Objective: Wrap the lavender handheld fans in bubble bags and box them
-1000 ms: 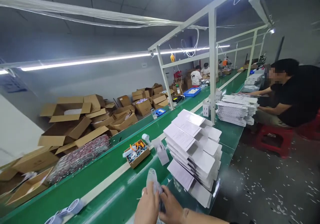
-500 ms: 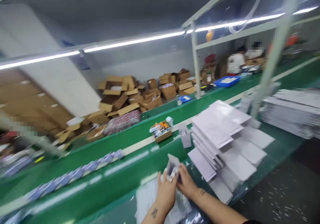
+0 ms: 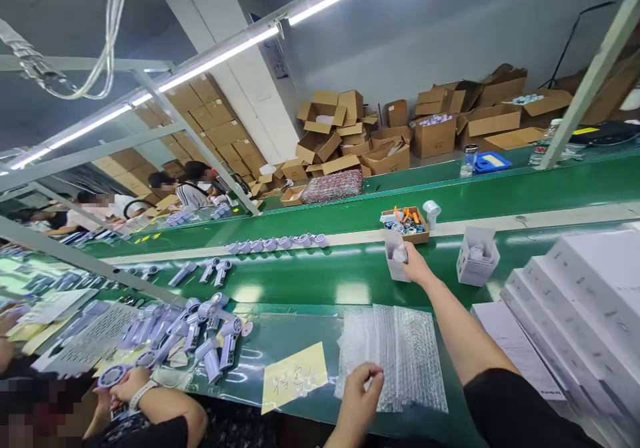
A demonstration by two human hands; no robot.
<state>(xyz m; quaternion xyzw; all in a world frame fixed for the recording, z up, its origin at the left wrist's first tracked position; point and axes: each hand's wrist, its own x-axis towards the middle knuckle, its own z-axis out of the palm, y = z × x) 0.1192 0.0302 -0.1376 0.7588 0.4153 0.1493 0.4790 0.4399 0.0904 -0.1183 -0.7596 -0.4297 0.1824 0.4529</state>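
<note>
My right hand (image 3: 416, 265) grips a small open white box (image 3: 394, 256) by its right side, over the green conveyor. Something white and crumpled shows inside the box. A second open white box (image 3: 477, 261), also with white stuff in it, stands further right. Above the near edge of the flat bubble wrap bags (image 3: 393, 348), my left hand (image 3: 364, 388) is loosely curled, with a gap by the thumb and nothing seen in it. Just beyond the held box sits a small cardboard tray (image 3: 417, 236) of orange, blue and white parts.
White flat boxes (image 3: 580, 321) are stacked at right. A yellow handwritten note (image 3: 295, 376) lies left of the bags. Lilac handheld fans (image 3: 165, 328) are piled at left, beside a co-worker's hands (image 3: 131, 389). More fans (image 3: 275, 243) line the conveyor's pale strip.
The view has swung left. Both hands were at the white box over the bags; now my right hand alone holds it out on the conveyor, and my left hand is off it.
</note>
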